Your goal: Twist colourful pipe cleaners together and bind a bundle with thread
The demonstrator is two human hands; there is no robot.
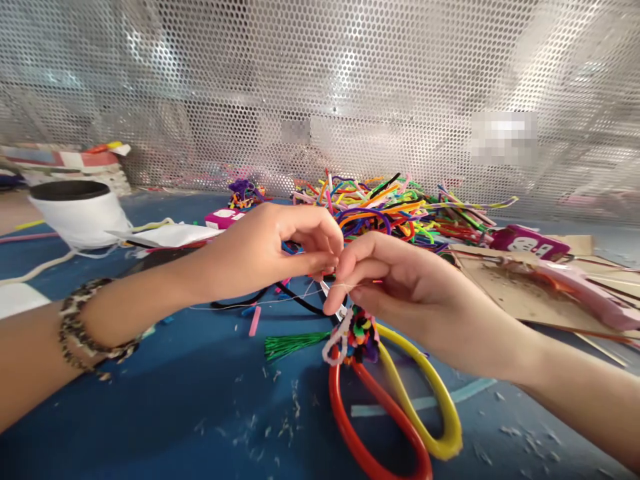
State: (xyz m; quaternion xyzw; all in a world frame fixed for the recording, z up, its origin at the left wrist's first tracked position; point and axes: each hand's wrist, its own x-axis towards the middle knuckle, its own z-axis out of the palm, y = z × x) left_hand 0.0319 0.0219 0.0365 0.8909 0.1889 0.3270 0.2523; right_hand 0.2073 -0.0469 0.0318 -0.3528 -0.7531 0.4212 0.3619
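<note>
My left hand (280, 250) and my right hand (415, 283) meet in the middle of the head view, fingertips almost touching. Each has thumb and fingers pinched together on a thin pale thread (280, 303), which trails left past my left wrist. Just below my right fingers is a cluster of small multicoloured pieces (364, 333), with a white beaded loop (327, 353) beside it and a green tassel (295, 345) to its left. These lie over or in front of scissors with one red and one yellow handle (450, 433); part of the blades is hidden.
A heap of colourful pipe cleaners (385, 207) lies behind my hands on the blue tabletop (150, 413). A white cup-like container (83, 217) stands left. At right, a pink glue gun (590, 290) rests on cardboard (495, 300), near a purple box (530, 241). A perforated metal screen (320, 80) rises behind.
</note>
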